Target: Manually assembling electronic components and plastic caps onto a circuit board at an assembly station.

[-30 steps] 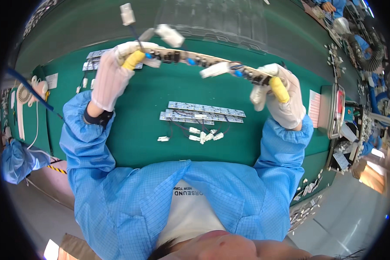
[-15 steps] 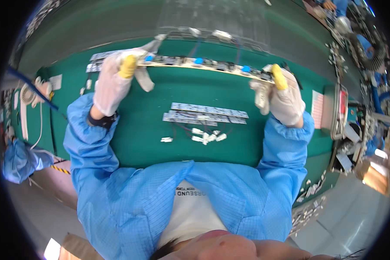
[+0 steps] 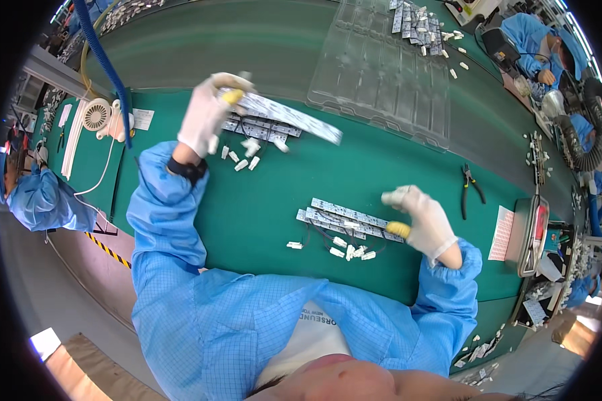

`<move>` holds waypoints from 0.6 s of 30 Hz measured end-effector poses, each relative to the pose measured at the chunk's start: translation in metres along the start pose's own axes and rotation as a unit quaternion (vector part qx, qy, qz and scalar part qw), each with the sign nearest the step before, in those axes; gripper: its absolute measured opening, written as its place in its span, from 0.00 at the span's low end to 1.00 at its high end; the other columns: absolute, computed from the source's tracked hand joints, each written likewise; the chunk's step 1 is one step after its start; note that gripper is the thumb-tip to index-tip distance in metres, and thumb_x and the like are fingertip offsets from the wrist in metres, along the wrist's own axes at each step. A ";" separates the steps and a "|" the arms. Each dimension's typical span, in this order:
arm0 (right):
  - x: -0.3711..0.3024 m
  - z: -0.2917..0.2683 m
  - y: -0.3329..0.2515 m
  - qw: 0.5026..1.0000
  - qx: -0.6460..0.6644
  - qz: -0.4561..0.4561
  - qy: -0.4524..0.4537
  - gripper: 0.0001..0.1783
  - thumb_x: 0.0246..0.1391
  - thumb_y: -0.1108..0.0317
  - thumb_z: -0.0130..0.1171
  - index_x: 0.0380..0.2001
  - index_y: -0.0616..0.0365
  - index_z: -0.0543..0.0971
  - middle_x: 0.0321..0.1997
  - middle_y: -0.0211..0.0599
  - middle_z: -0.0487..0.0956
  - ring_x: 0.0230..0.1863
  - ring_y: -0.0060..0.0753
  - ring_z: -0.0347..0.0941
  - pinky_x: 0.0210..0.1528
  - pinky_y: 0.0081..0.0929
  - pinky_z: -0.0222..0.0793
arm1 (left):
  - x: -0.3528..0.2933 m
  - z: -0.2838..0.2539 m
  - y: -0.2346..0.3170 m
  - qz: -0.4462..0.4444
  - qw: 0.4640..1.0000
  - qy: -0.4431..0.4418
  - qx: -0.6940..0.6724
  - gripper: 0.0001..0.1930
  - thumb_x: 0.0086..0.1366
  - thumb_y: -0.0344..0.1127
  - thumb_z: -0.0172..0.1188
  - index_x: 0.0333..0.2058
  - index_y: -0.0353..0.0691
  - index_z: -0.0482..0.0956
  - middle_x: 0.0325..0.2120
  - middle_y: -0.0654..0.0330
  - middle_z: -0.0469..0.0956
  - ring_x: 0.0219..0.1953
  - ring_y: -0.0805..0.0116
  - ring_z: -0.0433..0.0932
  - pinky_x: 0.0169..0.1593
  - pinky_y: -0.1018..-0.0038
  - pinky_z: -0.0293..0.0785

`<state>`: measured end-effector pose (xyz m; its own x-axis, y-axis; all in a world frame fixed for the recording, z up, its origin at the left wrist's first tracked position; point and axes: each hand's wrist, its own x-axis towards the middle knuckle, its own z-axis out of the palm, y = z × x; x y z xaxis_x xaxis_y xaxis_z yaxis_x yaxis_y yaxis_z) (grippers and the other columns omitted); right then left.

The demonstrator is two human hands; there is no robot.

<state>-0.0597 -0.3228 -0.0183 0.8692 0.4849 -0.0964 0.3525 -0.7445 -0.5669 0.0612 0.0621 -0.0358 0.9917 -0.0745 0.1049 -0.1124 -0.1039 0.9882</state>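
Note:
My left hand (image 3: 207,115), in a white glove with a yellow thumb cover, is closed on one end of a white circuit board strip (image 3: 297,119). The strip juts out to the right, slightly blurred, above a left stack of board strips (image 3: 257,128) with white connectors (image 3: 241,160) beside it. My right hand (image 3: 427,224), gloved the same way, has its thumb and fingers apart. That thumb is at the right end of a second stack of board strips (image 3: 344,212); whether it touches them I cannot tell. Wires run from this stack to several white connectors (image 3: 351,252).
A clear plastic tray (image 3: 381,80) lies beyond the green mat (image 3: 247,227). More boards (image 3: 418,30) sit at the far side. Cutting pliers (image 3: 471,190), a red-marked sheet (image 3: 500,232) and a clear box (image 3: 525,237) are right; a small fan (image 3: 97,117) and a blue hose (image 3: 107,60) left.
Both hands held the ends of one strip; my right hand has let go and come down to the nearer stack. My left hand still holds a strip, now turned. The whole view has shifted.

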 end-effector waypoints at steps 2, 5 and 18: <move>-0.006 0.019 0.007 0.993 -0.104 -0.023 -0.044 0.18 0.36 0.70 0.68 0.36 0.52 0.78 0.40 0.37 0.74 0.38 0.43 0.73 0.42 0.33 0.70 | 0.014 -0.033 -0.012 -0.037 0.992 0.018 0.123 0.09 0.60 0.29 0.53 0.37 0.29 0.76 0.34 0.56 0.79 0.33 0.71 0.78 0.38 0.79 0.74; -0.004 0.031 0.011 0.993 -0.112 0.006 -0.033 0.13 0.37 0.74 0.66 0.31 0.55 0.77 0.39 0.37 0.75 0.39 0.44 0.72 0.42 0.35 0.69 | 0.023 -0.054 -0.047 0.057 0.864 -0.014 0.500 0.11 0.56 0.34 0.61 0.40 0.47 0.80 0.40 0.62 0.79 0.41 0.59 0.77 0.46 0.71 0.72; 0.013 -0.013 -0.022 0.948 -0.019 -0.161 0.274 0.19 0.40 0.59 0.69 0.35 0.57 0.77 0.36 0.39 0.74 0.39 0.41 0.71 0.39 0.30 0.69 | -0.063 0.101 0.037 -0.149 0.868 -0.310 -0.359 0.29 0.69 0.56 0.40 0.55 0.35 0.65 0.29 0.56 0.80 0.42 0.67 0.75 0.52 0.70 0.65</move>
<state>-0.0520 -0.3058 0.0034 0.7603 0.3869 0.5218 0.6336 -0.6189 -0.4643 -0.0118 -0.0371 -0.0174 0.7204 -0.6931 -0.0265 0.4314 0.4178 0.7996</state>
